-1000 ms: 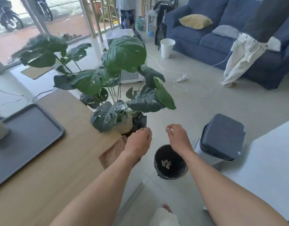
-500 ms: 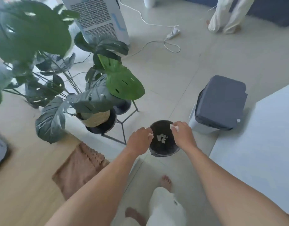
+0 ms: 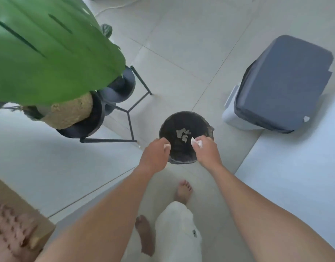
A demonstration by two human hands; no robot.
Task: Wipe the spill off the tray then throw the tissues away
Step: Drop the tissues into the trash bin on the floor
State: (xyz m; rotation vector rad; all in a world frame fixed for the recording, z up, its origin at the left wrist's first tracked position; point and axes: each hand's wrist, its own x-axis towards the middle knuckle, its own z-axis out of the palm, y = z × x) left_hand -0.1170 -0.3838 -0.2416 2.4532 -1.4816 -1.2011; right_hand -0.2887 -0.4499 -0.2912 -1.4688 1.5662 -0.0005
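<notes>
A small round black bin (image 3: 183, 120) stands on the tiled floor in front of me, with pale scraps (image 3: 183, 134) lying at its bottom. My left hand (image 3: 155, 155) hovers over the bin's near left rim and holds a bit of white tissue (image 3: 167, 146) in curled fingers. My right hand (image 3: 205, 151) is over the near right rim and pinches a crumpled white tissue (image 3: 197, 142). The tray is out of view.
A potted plant with a large green leaf (image 3: 49, 53) stands on a black metal stand (image 3: 128, 110) to the left of the bin. A grey-lidded box (image 3: 282, 84) sits at the right. A wooden table corner with a brown cloth (image 3: 13, 224) lies lower left. My bare feet (image 3: 182, 191) stand behind the bin.
I have stepped closer and my view has tipped down over the bin. Both hands have moved from above the plant's base to over the bin's rim, still holding tissue.
</notes>
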